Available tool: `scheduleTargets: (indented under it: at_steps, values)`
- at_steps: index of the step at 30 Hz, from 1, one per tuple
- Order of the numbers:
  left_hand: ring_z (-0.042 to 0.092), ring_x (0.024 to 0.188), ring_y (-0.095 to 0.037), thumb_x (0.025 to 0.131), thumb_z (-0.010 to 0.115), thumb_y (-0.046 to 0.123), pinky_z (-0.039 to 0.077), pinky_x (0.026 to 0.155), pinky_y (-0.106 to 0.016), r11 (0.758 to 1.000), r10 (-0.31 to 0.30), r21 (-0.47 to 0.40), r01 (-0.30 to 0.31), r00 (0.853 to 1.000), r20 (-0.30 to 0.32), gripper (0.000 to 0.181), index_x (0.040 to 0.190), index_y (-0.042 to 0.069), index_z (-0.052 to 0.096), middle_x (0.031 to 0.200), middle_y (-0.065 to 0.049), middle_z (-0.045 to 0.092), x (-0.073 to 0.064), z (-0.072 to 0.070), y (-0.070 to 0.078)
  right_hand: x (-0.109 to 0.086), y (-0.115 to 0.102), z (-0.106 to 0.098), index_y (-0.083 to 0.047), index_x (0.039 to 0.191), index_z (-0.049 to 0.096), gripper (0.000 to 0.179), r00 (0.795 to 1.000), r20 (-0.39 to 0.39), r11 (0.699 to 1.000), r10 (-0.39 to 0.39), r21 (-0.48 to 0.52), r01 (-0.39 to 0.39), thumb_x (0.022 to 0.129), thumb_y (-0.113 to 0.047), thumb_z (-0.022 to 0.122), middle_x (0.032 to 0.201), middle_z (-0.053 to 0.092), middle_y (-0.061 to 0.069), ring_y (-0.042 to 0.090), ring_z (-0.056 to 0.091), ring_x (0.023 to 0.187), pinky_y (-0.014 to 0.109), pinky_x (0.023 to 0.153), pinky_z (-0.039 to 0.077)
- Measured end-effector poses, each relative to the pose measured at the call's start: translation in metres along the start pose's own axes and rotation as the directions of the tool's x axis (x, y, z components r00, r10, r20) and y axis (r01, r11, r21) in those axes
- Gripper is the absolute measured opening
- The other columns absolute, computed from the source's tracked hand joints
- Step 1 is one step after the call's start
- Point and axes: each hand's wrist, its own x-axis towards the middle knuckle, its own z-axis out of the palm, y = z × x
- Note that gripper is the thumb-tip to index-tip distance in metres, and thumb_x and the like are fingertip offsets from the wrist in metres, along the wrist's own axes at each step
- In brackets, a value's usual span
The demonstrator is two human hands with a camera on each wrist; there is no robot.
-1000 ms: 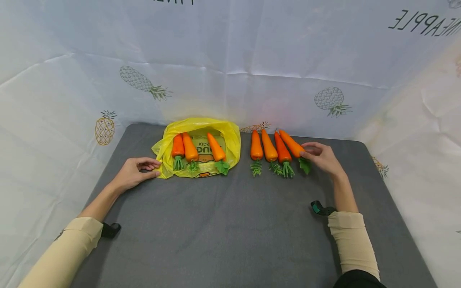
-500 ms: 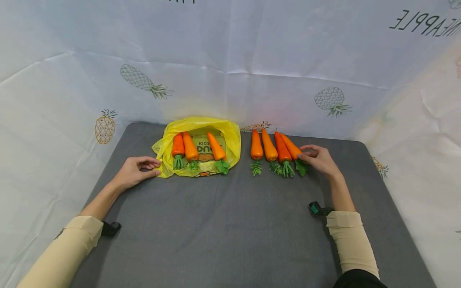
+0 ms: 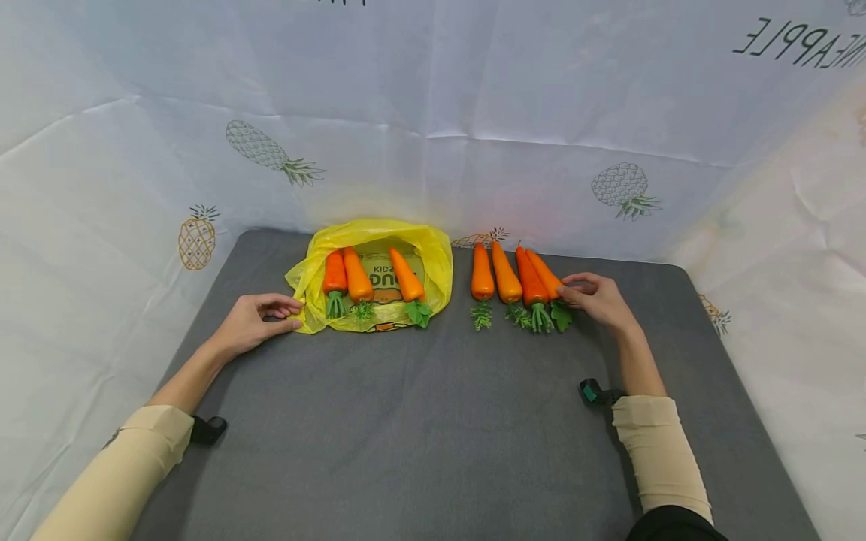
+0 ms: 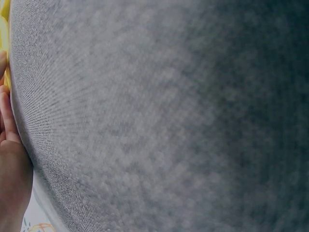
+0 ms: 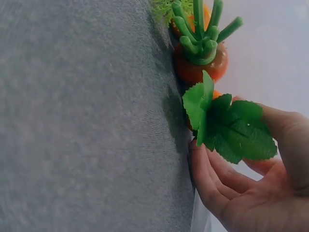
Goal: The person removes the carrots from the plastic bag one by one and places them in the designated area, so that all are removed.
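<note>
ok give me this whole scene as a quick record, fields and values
surface: gray table
container: yellow bag, lying open near the table's far edge
in the bag's mouth: three carrots
on the table, right of the bag: four carrots in a row
carrot tops: green, toward the person
left grip: pinches the bag's near left edge
right grip: holds the rightmost carrot near its leaves
backdrop: white sheet with pineapple prints

Left sleeve [image 3: 122, 467] and right sleeve [image 3: 663, 451]: beige, plain. Left wrist camera [image 3: 208, 430]: black, rounded end. Right wrist camera [image 3: 592, 391]: black, teal patch. Black material [image 3: 675, 526] adjoins right sleeve.
</note>
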Motion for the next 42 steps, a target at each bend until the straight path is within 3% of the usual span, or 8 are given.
scheduleTargets:
  at_steps: [12,17,24,34,37,42]
  values:
    - [0.068,0.092,0.002,0.094,0.086,0.011,0.055,0.082,-0.008,1.0,0.003,0.01,-0.003,1.0,0.001,0.03,0.122,0.002,0.08,0.116,-0.024,0.08,0.0,0.0,-0.001,-0.002,-0.008,-0.003,-0.001,0.141,0.066,0.046,0.995,-0.084,0.995,-0.051,-0.095,0.043,0.108,-0.034,0.069,0.129,0.074,0.028,0.01,0.072,0.096,0.025,0.084,0.06]
    - [0.068,0.092,0.002,0.094,0.086,0.01,0.055,0.081,-0.009,1.0,0.002,0.004,-0.002,1.0,0.003,0.03,0.123,0.002,0.08,0.116,-0.025,0.08,0.0,0.0,-0.001,0.0,-0.014,-0.001,0.001,0.141,0.065,0.044,0.988,-0.124,0.992,-0.09,-0.103,0.077,0.109,-0.029,0.067,0.134,0.073,0.028,0.006,0.07,0.099,0.016,0.082,0.055]
    - [0.068,0.092,0.002,0.094,0.086,0.011,0.056,0.081,-0.009,1.0,-0.003,0.002,0.003,1.0,0.002,0.03,0.122,0.002,0.08,0.116,-0.025,0.08,0.0,0.001,-0.001,0.0,-0.032,0.006,0.004,0.141,0.065,0.046,0.979,-0.141,0.986,-0.149,-0.096,0.137,0.109,-0.029,0.069,0.137,0.072,0.028,-0.013,0.062,0.097,0.006,0.082,0.051]
    - [0.068,0.092,0.001,0.093,0.087,0.011,0.056,0.081,-0.009,1.0,-0.013,0.009,0.013,1.0,-0.001,0.031,0.122,0.002,0.08,0.116,-0.023,0.08,-0.001,0.0,0.0,-0.002,-0.069,0.025,0.001,0.138,0.067,0.042,0.973,-0.095,0.976,-0.213,-0.066,0.207,0.108,-0.028,0.07,0.137,0.072,0.024,-0.005,0.065,0.103,0.007,0.09,0.052]
    - [0.069,0.092,0.001,0.093,0.087,0.011,0.056,0.081,-0.009,1.0,-0.017,0.011,0.017,1.0,-0.008,0.031,0.122,0.002,0.08,0.115,-0.021,0.08,0.0,0.0,0.0,-0.002,-0.079,0.032,0.001,0.138,0.067,0.041,0.968,-0.076,0.97,-0.239,-0.06,0.235,0.108,-0.027,0.071,0.136,0.072,0.023,0.009,0.071,0.111,0.016,0.097,0.056]
    - [0.069,0.091,0.002,0.094,0.087,0.011,0.056,0.081,-0.009,1.0,-0.015,0.017,0.015,1.0,-0.006,0.031,0.122,0.002,0.08,0.114,-0.019,0.081,0.0,0.0,-0.001,0.002,-0.092,0.045,0.0,0.138,0.067,0.04,0.965,-0.049,0.966,-0.257,-0.048,0.255,0.107,-0.026,0.072,0.138,0.071,0.022,0.038,0.07,0.125,0.049,0.111,0.057]
